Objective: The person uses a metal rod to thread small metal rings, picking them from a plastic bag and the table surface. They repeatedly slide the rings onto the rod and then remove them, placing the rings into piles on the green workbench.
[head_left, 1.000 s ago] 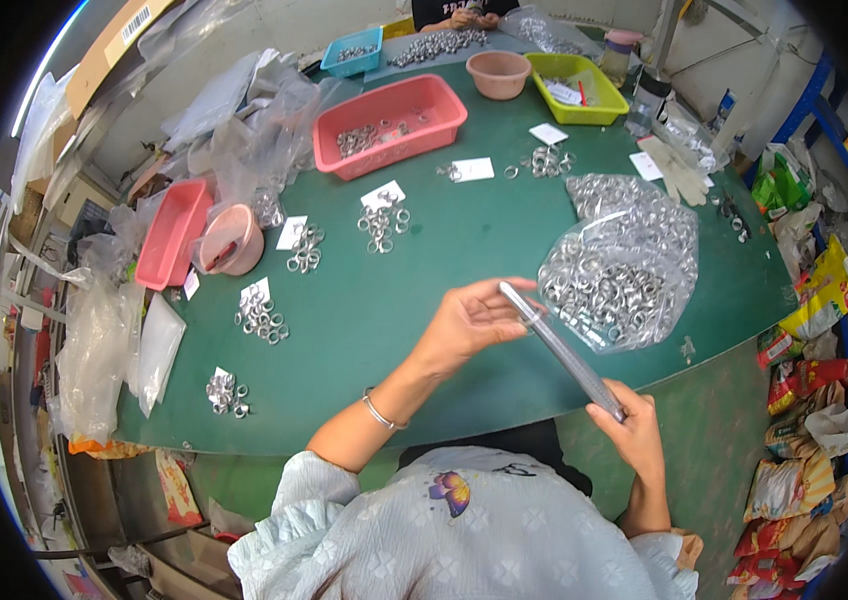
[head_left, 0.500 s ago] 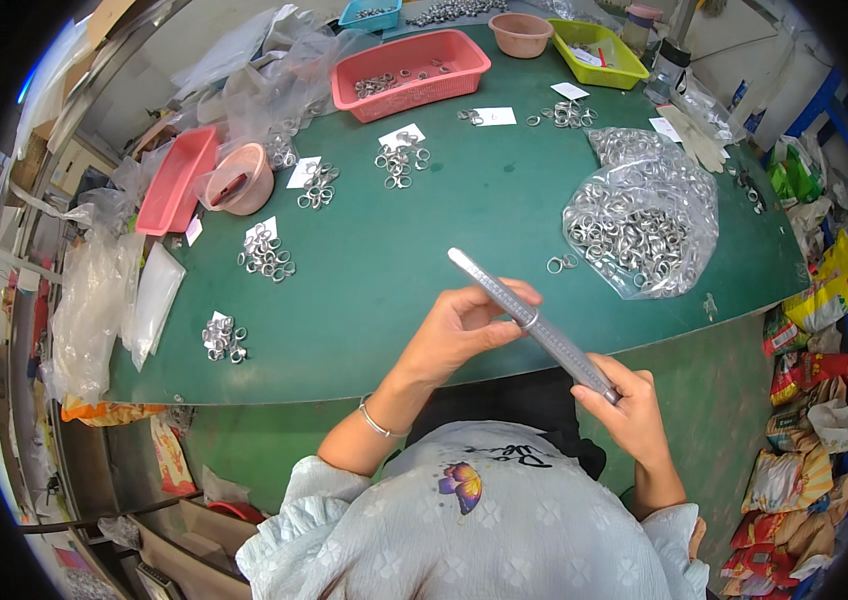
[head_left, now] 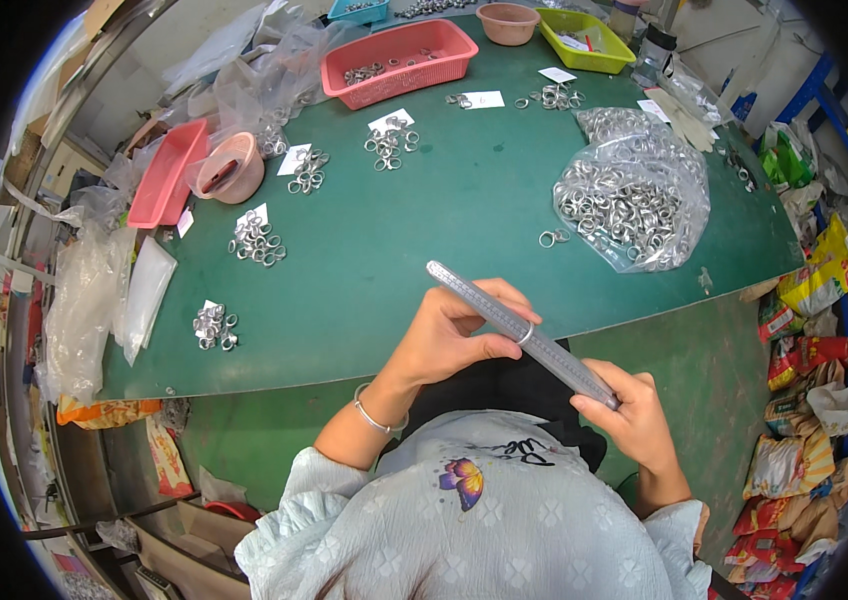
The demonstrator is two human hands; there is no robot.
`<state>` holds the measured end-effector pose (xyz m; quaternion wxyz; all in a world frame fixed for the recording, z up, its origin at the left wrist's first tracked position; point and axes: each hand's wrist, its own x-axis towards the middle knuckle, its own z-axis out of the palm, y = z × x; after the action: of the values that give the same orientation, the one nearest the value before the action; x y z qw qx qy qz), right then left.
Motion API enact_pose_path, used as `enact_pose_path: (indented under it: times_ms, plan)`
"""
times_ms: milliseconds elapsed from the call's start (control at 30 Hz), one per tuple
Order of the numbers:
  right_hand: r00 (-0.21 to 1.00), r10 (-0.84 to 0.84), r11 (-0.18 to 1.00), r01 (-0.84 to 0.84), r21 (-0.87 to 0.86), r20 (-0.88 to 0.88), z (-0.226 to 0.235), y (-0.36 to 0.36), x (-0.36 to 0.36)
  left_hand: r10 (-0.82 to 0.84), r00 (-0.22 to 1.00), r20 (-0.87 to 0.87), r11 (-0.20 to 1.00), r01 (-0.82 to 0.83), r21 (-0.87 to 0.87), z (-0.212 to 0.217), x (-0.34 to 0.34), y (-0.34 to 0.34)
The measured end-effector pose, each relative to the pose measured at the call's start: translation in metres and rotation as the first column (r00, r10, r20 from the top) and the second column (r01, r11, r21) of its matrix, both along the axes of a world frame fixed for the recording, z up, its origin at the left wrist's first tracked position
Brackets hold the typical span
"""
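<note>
left hand (head_left: 469, 335) is pinching ring (head_left: 527, 334) between thumb and fingers, ring encircling tapered grey stick (head_left: 477, 301) about midway; right hand (head_left: 629, 408) is clasping stick's thick lower end; stick is slanting above near edge of green worktop (head_left: 364, 250), thin tip pointing toward far left corner, thick end reaching outside near edge; clear bag of rings (head_left: 628, 262) is lying toward right edge, two loose rings (head_left: 554, 238) lying just beside; ring pile (head_left: 214, 328) is partly covering white card by near left corner; pink basket (head_left: 404, 85) is standing toward far edge
</note>
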<state>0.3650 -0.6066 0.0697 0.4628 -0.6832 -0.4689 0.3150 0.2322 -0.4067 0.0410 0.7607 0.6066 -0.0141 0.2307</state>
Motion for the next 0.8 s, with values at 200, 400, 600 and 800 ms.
enact_pose_path:
  times_ms: [200,400,600,800]
  plan:
    - [1.000,0.011,1.000,-0.011,-0.008,-0.009,0.002,-0.001,-0.004,-0.048,0.999,-0.007,0.999,0.048,-0.010,0.001,-0.002,0.002]
    - [0.998,0.007,1.000,-0.008,0.017,0.065,-0.005,0.001,-0.005,-0.016,1.000,0.003,0.999,0.016,0.039,0.004,-0.005,0.002]
    - [0.990,-0.023,0.999,0.020,0.025,0.136,-0.004,0.006,-0.012,-0.066,0.997,0.044,0.996,0.068,-0.053,-0.010,-0.003,0.010]
    - [0.995,-0.012,1.000,0.012,-0.008,0.095,0.000,0.007,-0.017,-0.027,0.998,0.051,0.998,0.029,-0.052,-0.012,-0.008,0.007]
